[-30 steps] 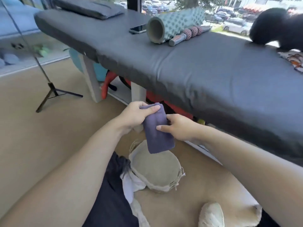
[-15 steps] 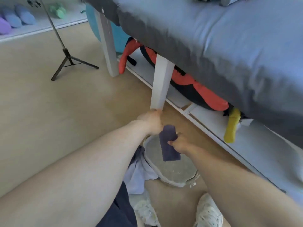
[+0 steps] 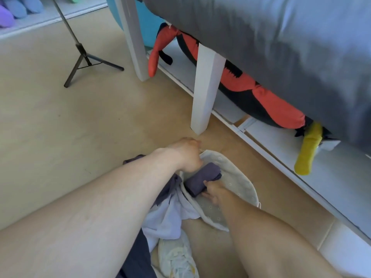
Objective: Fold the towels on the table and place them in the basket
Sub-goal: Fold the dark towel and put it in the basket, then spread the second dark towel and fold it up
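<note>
A folded dark purple towel [image 3: 202,178] lies low inside the pale fabric basket [image 3: 239,183] on the floor. My right hand [image 3: 213,192] grips the towel's near end, thumb on top. My left hand [image 3: 187,155] is at the basket's far-left rim, fingers curled; whether it holds the rim or the towel is hidden. The grey-covered table [image 3: 281,47] fills the upper right; no other towels show on it from this angle.
A white table leg [image 3: 204,89] stands just beyond the basket. Red-and-black and yellow soft items [image 3: 261,97] lie on the white shelf under the table. A black tripod [image 3: 84,57] stands at the left. My white shoe [image 3: 174,257] is below the basket.
Both hands carried the purple towel down from table-edge height into the basket. My view tilted down to the floor.
</note>
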Action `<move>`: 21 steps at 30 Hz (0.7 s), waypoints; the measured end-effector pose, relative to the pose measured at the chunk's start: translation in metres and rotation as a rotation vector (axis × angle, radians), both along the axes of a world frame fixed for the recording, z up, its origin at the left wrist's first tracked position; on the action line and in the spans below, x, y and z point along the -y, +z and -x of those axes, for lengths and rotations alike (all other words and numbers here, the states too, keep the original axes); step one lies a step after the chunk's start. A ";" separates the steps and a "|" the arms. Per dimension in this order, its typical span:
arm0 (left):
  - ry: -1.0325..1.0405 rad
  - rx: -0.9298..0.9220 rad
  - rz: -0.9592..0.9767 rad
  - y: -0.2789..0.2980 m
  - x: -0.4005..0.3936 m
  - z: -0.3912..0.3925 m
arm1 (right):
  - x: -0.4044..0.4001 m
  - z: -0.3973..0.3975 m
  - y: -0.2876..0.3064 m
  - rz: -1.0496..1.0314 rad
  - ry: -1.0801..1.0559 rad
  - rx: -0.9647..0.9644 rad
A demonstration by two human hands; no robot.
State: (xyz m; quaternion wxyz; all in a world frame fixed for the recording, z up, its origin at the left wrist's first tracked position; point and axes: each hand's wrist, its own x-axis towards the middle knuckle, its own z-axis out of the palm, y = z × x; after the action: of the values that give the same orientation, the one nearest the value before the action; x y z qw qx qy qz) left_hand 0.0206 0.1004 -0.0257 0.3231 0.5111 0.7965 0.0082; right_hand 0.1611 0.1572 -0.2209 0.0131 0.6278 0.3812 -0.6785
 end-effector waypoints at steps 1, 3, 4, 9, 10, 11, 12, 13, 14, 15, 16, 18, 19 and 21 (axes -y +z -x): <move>0.002 0.005 0.004 0.000 0.000 0.000 | 0.000 0.001 -0.001 0.000 -0.007 -0.010; 0.029 0.015 0.021 0.000 0.001 0.001 | -0.001 0.004 -0.004 0.017 -0.013 -0.024; 0.038 0.021 0.028 0.000 0.001 0.002 | -0.002 0.006 -0.008 0.026 -0.045 -0.011; 0.072 0.060 0.034 0.003 0.003 0.006 | 0.000 0.014 -0.025 0.044 -0.176 -0.007; 0.076 0.066 0.032 0.003 0.003 0.006 | 0.000 0.014 -0.027 0.032 -0.157 -0.009; 0.079 0.065 0.032 0.003 0.003 0.007 | 0.000 0.015 -0.028 0.002 -0.119 0.010; 0.082 0.062 0.031 0.003 0.004 0.007 | 0.001 0.014 -0.028 -0.094 -0.024 0.091; 0.085 0.058 0.028 0.003 0.004 0.008 | 0.000 0.012 -0.027 -0.224 0.114 0.222; 0.090 0.057 0.026 0.004 0.005 0.010 | 0.001 0.008 -0.026 -0.391 0.267 0.357; 0.096 0.058 0.017 0.004 0.005 0.011 | 0.003 0.004 -0.018 -0.527 0.391 0.440; 0.101 0.059 0.012 0.004 0.006 0.012 | 0.006 -0.001 -0.012 -0.649 0.490 0.474; 0.104 0.063 0.022 0.005 0.008 0.015 | 0.012 -0.006 -0.007 -0.878 0.781 0.541; 0.107 0.066 0.034 0.006 0.009 0.017 | 0.015 -0.007 -0.010 -0.932 0.918 0.543; 0.129 0.074 0.056 0.005 0.012 0.021 | 0.016 -0.004 -0.015 -0.883 1.020 0.539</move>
State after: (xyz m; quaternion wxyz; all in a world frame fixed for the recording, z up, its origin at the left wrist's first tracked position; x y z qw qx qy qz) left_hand 0.0000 0.0880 -0.0206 0.3655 0.4487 0.8151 0.0256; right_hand 0.1646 0.1411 -0.2362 0.1667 0.4643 0.8483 -0.1926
